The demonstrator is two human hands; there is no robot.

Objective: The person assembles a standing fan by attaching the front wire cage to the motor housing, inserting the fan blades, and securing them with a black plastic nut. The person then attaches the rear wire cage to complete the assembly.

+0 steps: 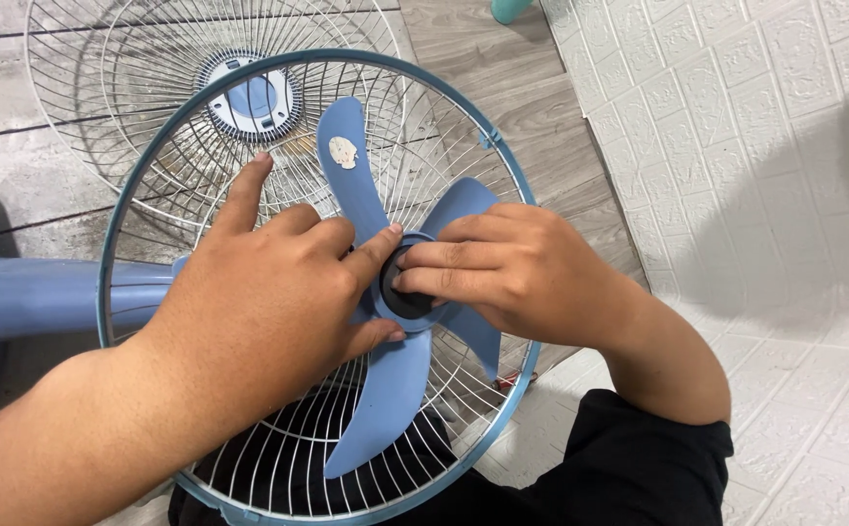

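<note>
A blue three-bladed fan blade point(351, 175) sits inside the rear wire guard point(132, 219), which has a blue rim. At the blade's hub is a black round cap point(407, 297). My left hand point(269, 282) lies over the left blade, its thumb against the cap and its forefinger stretched out over the wires. My right hand point(507, 263) pinches the cap from the right with its fingertips. The third blade point(381, 404) points down toward me.
The fan's blue stand point(35, 297) runs off to the left. A second, loose wire guard point(113, 68) with a blue centre disc point(249, 97) lies on the grey wooden floor behind. White embossed wall panels point(756, 146) are to the right. My dark-clothed leg point(639, 468) is below.
</note>
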